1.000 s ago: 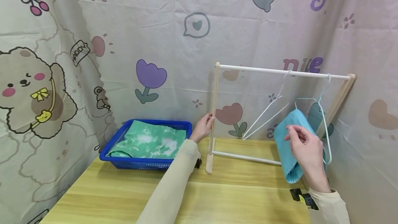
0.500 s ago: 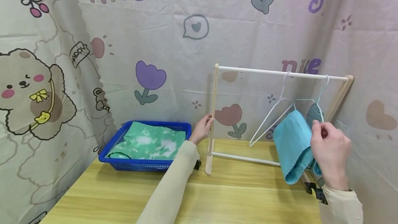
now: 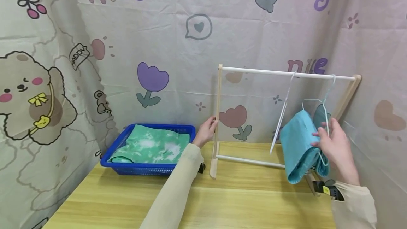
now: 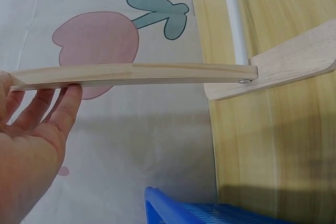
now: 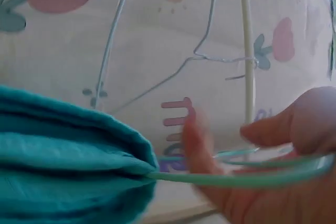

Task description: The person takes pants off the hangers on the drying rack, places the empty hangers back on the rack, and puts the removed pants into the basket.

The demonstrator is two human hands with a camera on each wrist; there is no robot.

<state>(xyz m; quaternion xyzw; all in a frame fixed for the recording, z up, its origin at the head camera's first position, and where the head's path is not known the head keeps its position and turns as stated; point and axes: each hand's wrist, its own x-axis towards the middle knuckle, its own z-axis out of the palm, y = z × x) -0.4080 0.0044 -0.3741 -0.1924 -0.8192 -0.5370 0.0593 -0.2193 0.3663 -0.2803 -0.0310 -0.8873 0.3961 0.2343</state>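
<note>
The left hand [image 3: 205,131] holds the left wooden post [image 3: 218,98] of a small rack; in the left wrist view its fingers and thumb lie against the post [image 4: 157,72]. At the rack's right end a folded turquoise cloth [image 3: 299,144] hangs on a pale green hanger [image 3: 325,107]. Beside it is the right hand [image 3: 338,147], fingers apart and slightly bent around the hanger's side. In the right wrist view this hand [image 5: 273,166] is blurred, with the green hanger wire [image 5: 252,179] crossing between thumb and fingers; no firm grip shows.
A bare white hanger [image 3: 281,119] hangs edge-on from the rack's white top bar [image 3: 254,70]. Left of the rack, a blue basket [image 3: 127,168] holds a folded green-and-white cloth [image 3: 155,144]. Patterned curtains [image 3: 190,63] stand behind and at both sides of the wooden table [image 3: 143,193].
The right hand has moved from in front of the turquoise cloth to the hanger's right side, and its fingers have loosened. The white hanger has swung round edge-on. The left hand stays on the post.
</note>
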